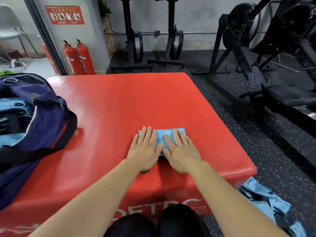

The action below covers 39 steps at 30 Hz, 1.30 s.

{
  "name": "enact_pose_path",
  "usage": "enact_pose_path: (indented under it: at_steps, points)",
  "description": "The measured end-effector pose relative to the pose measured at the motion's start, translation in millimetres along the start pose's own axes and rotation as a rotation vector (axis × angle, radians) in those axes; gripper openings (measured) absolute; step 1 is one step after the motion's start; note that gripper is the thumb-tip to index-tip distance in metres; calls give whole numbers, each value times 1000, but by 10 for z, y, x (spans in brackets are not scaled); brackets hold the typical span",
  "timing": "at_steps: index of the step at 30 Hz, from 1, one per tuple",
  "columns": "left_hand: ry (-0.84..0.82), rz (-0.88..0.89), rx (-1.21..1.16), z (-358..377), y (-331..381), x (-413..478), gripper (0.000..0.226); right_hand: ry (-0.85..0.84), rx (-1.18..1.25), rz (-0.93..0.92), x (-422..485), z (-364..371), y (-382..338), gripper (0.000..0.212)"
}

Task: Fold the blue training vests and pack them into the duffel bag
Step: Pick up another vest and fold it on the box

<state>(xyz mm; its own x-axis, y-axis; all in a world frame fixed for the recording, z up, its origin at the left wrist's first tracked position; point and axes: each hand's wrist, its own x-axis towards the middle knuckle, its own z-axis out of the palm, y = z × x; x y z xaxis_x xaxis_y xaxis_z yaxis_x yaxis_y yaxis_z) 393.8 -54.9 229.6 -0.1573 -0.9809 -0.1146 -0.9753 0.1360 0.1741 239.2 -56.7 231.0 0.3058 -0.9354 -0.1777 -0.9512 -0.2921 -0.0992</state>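
left hand (145, 149), right hand (181, 152): 1 vest (161, 135) | 1 bag (51, 122) | perhaps 3 extinguishers (72, 60)

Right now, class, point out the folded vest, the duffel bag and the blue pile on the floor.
Folded vest (160, 135): head view, bare middle strip of cloth.
Duffel bag (49, 120): head view, navy side wall.
Floor pile (263, 197): head view, crumpled upper part.

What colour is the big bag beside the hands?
The duffel bag is dark navy blue. The head view, the only one here, shows it.
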Motion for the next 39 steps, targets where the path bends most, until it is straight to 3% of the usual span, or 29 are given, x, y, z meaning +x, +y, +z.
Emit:
enact_pose_path:
  at_steps: [3,5,9,11,15,17,19,20,23,25,28,31,36,39]
  points:
    - [53,16,-52,77,-39,3,62,109,12,16,-26,146,-27,89]
    - [54,26,-96,84,-53,21,60,132,18,22,-17,188,-29,93]
    - [35,-7,-176,58,-71,5,58,106,74,43,-34,156,-45,69]
    - [32,-119,-273,-6,-35,-46,62,103,145,46,-60,116,-46,57]
    - [31,-426,-483,-171,8,-100,74,352,306,119,-82,68,-21,38]
    - [14,-521,-593,-218,-5,-71,63,448,376,250,-86,24,-26,34]
    - [15,-584,-683,-254,-9,-57,32,414,453,412,-78,-48,-39,33]
    - [13,-583,-697,-287,6,-74,15,369,500,483,-70,-93,-44,36]
    - [-51,-583,-774,-324,31,-103,30,217,538,622,-40,-202,-23,48]
    - [-106,-592,-845,-302,1,-128,22,121,539,671,-39,-234,15,50]
    - [-131,-584,-997,-279,-66,-237,44,33,638,709,-92,-235,52,44]
    - [-130,-526,-1077,-267,-166,-399,40,39,720,707,-166,-209,7,37]
    - [-134,-434,-1206,-416,-435,-733,23,196,866,560,-273,-219,-290,52]
    - [-143,-422,-1230,-553,-738,-949,20,265,995,459,-374,-347,-669,36]
